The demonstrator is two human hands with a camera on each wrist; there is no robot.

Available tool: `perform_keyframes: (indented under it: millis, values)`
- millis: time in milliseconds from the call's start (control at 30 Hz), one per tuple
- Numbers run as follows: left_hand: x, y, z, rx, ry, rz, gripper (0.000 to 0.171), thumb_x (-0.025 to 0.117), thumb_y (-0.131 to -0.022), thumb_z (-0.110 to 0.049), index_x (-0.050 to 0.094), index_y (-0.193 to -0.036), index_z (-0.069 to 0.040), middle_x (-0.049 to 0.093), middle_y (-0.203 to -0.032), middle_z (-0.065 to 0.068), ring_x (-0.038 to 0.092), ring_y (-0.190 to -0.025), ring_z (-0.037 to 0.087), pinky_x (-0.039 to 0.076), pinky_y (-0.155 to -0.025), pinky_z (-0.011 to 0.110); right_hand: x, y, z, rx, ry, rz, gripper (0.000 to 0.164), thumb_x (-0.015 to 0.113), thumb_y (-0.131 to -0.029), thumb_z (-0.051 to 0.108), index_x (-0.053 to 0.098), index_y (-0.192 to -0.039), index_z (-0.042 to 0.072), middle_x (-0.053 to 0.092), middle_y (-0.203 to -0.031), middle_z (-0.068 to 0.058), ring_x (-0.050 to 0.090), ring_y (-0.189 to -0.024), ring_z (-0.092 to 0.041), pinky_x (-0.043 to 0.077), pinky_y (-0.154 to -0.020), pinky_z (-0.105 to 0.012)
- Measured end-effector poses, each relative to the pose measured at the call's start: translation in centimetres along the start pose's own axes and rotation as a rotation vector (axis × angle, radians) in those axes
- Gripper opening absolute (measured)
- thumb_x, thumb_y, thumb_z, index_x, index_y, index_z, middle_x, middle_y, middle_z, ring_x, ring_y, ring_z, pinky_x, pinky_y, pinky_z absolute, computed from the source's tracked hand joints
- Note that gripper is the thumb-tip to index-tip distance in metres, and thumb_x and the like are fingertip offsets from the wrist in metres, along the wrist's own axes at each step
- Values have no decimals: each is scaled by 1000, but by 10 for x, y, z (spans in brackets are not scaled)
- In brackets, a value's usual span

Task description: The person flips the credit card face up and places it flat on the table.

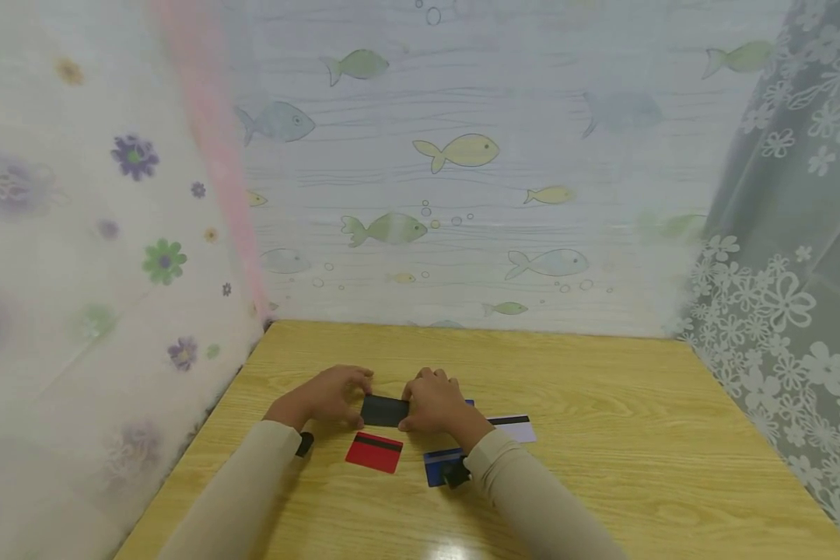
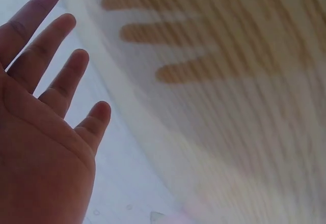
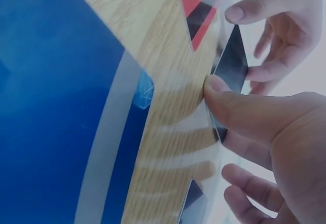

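Observation:
A plain black card [image 1: 383, 411] is held between the two hands close over the wooden table. My left hand [image 1: 329, 395] holds its left end, thumb at the near corner and a finger at the far one. At the other end, my right hand [image 1: 434, 400] pinches the card between thumb and fingers. The right wrist view shows the right thumb [image 3: 218, 85] along the card's edge. The left palm [image 2: 41, 147] appears in the left wrist view with several fingers stretched out. Just nearer lies a red card [image 1: 374, 453] with a black stripe.
A blue card [image 1: 442, 457] with a grey stripe lies under the right wrist. To its right is a white card [image 1: 521, 429] with a black stripe. Another blue edge [image 1: 470, 403] shows behind the right hand. Printed curtains [image 1: 462, 233] surround the wooden table [image 1: 602, 435].

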State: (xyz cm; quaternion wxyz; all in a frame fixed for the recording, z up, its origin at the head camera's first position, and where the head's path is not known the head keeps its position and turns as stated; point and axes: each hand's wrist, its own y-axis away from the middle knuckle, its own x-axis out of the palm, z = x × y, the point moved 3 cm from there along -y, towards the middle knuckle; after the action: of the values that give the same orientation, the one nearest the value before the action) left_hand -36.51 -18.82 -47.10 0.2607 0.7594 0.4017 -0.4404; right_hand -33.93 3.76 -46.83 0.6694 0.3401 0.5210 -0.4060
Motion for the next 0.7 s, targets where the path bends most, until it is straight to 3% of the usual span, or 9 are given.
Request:
perform_keyframes:
  millis: [167, 367, 567, 700]
  values:
    - [-6, 0, -4, 12, 15, -22, 45, 96, -72, -31, 76, -112, -26, 54, -154, 6, 43, -147, 37, 40, -116, 56, -3, 1, 0, -8, -15, 2, 46, 85, -81, 53, 77, -119, 28, 57, -136, -4, 50, -123, -30, 43, -99, -54]
    - [-13, -1, -14, 47, 44, -37, 44, 93, -76, -30, 76, -115, -19, 54, -153, 11, 42, -147, 39, 41, -113, 58, -4, -1, -2, -35, -62, 2, 50, 85, -83, 52, 75, -125, 27, 57, -137, -5, 52, -126, -32, 44, -101, -58]
    - [-20, -1, -21, 30, 91, -58, 43, 90, -78, -28, 75, -117, -19, 53, -154, 9, 40, -149, 39, 40, -112, 62, -10, -1, 3, -88, -105, -36, 55, 86, -80, 54, 75, -125, 26, 60, -134, -6, 54, -119, -32, 45, -96, -57]
    - [-22, -1, -25, 34, 121, -57, 43, 88, -81, -30, 75, -120, -20, 52, -154, 7, 37, -150, 39, 39, -113, 64, -12, -2, 6, -98, -137, -56, 57, 86, -80, 54, 73, -128, 26, 58, -139, -6, 53, -123, -33, 44, -98, -60]
